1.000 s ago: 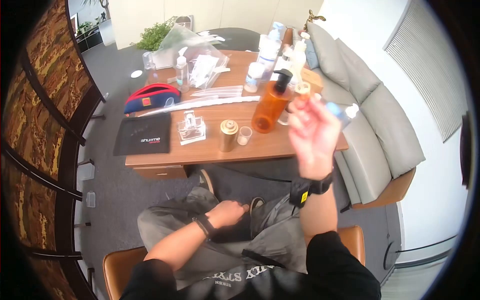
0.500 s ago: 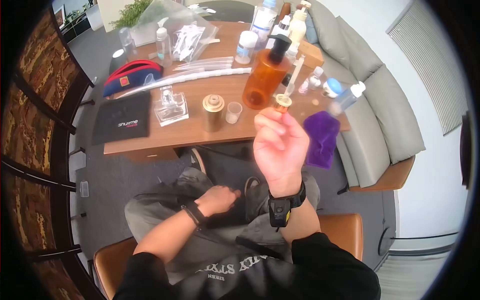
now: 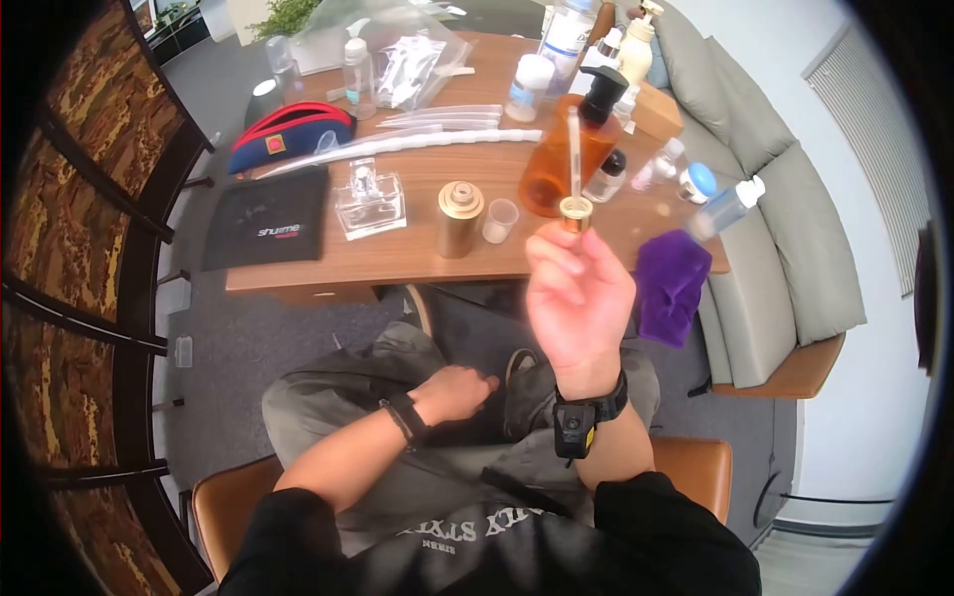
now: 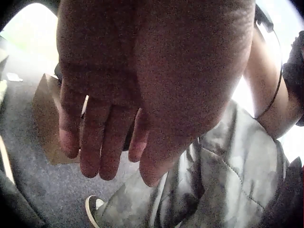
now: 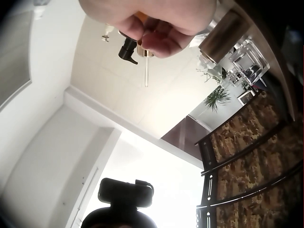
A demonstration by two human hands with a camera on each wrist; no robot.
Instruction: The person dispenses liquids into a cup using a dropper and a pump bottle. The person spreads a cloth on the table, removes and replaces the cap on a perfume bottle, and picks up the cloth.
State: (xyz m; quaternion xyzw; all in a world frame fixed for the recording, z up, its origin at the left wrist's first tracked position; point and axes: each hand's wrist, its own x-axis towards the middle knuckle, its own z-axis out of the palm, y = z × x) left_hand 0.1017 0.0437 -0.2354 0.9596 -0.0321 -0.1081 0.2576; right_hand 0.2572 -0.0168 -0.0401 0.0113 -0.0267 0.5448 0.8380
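My right hand (image 3: pixel 583 298) is raised in front of the table edge, pinching the gold collar of a dropper (image 3: pixel 574 211) between fingertips and thumb. The dropper's clear tube points upward in the head view, overlapping an amber pump bottle (image 3: pixel 547 164). From the right wrist, that same tube (image 5: pixel 146 73) sticks out past the curled fingers. A gold bottle (image 3: pixel 460 223) without a cap stands near the table's front edge, beside a small clear cup (image 3: pixel 499 221). My left hand (image 3: pixel 455 395) hangs over my lap with nothing in it; its fingers (image 4: pixel 90 142) are relaxed in the left wrist view.
On the wooden table (image 3: pixel 407 260) lie a black pouch (image 3: pixel 268 219), a clear glass bottle (image 3: pixel 371 209) and a red-and-blue case (image 3: pixel 293 139). A purple cloth (image 3: pixel 673 288) drapes over the right front edge. Several bottles, including a white-capped one (image 3: pixel 530 89), stand behind.
My right hand has come left and lower with the dropper, bringing the purple cloth into sight. The dropper tube now stands nearly upright. My left hand stays over my lap.
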